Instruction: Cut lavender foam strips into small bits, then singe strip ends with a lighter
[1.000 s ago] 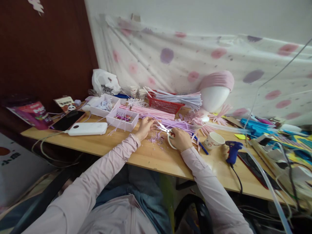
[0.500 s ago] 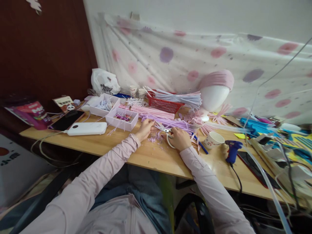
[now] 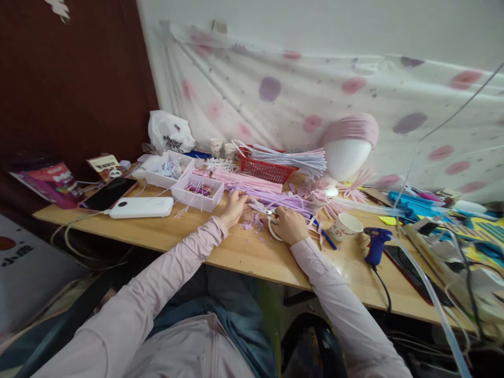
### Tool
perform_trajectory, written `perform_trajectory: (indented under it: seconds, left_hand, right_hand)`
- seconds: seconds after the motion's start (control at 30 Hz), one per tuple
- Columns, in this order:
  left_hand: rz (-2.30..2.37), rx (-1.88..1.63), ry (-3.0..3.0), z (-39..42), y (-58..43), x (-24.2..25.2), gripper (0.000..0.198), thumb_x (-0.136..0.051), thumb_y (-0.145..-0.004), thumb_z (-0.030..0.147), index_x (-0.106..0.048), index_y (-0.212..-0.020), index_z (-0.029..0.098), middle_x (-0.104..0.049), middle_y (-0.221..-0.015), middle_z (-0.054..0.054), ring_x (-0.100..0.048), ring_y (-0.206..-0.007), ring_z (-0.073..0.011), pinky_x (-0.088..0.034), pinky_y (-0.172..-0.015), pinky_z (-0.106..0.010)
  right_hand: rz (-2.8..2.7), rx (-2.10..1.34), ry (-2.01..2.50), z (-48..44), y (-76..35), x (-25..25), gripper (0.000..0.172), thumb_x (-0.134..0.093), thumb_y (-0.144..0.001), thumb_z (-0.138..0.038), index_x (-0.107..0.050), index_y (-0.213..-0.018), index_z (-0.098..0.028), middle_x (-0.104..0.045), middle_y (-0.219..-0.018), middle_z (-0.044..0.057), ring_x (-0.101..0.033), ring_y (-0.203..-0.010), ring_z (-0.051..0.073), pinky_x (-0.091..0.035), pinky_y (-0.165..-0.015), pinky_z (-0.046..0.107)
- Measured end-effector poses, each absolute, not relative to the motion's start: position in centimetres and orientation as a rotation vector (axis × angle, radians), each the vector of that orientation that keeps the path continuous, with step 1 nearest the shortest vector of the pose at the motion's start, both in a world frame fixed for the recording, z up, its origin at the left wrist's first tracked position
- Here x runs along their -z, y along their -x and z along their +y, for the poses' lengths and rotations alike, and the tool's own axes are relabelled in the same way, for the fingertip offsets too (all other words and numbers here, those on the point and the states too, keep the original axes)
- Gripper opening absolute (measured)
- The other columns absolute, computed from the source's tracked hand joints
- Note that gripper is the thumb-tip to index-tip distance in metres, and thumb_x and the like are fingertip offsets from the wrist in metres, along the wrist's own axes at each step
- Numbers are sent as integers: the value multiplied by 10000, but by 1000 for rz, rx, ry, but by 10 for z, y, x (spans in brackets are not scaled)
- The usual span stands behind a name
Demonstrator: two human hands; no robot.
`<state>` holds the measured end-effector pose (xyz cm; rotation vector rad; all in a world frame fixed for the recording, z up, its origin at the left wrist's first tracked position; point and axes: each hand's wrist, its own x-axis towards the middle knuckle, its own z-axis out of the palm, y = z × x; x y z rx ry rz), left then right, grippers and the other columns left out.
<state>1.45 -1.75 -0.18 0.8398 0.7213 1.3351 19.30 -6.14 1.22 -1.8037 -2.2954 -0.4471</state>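
Observation:
My right hand [image 3: 290, 224] is closed around the white handles of a pair of scissors [image 3: 269, 212], whose metal blades point left toward my other hand. My left hand [image 3: 233, 209] is pinched at the blade tips; what lies between its fingers is too small to make out. Just beyond both hands lies a bundle of purple pipe cleaners [image 3: 271, 196], with pink pipe cleaners [image 3: 252, 181] behind it. Small purple fuzz clippings [image 3: 250, 222] are scattered on the table under the blades.
Left are two white boxes [image 3: 197, 192], a white power bank [image 3: 140, 208] and a phone [image 3: 108, 193]. A red basket [image 3: 264, 171] and a white head form [image 3: 346, 156] stand behind. Right are a paper cup [image 3: 346, 226], a blue glue gun [image 3: 376, 244] and another phone [image 3: 417, 275].
Both hands stay in nearly the same place. The left fingers have shifted very slightly at the blade tips.

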Motion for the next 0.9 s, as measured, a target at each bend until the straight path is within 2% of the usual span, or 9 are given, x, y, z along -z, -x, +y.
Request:
perform_trajectory:
  seconds: [0.17, 0.47, 0.9]
  left_hand:
    - [730, -1333, -851, -19, -15, 1, 160, -522, -815, 167, -374, -776, 212, -703, -820, -52, -687, -785, -191, -517, -793, -426]
    - [699, -1268, -778, -19, -17, 4, 172, -532, -827, 197, -367, -782, 218, -690, -877, -55, -686, -827, -188, -513, -817, -428]
    - [680, -1272, -782, -21, -16, 2, 184, -511, -840, 184, -342, -777, 221, -687, -887, -57, -687, -812, -171, -539, -782, -410]
  right_hand:
    - [-2294, 434, 1836, -62, -192, -14, 436, -421, -815, -584, -583, -848, -180, -658, -810, 95, -604, -729, 215, -304, -581, 281]
    - [-2297, 417, 1884, -62, -191, -15, 335, -427, -840, -460, -590, -885, -171, -657, -836, 108, -604, -736, 214, -323, -596, 273]
    - [-2288, 430, 1938, -65, -189, -21, 369, -415, -839, -490, -618, -830, -181, -671, -799, 111, -619, -704, 218, -320, -565, 277]
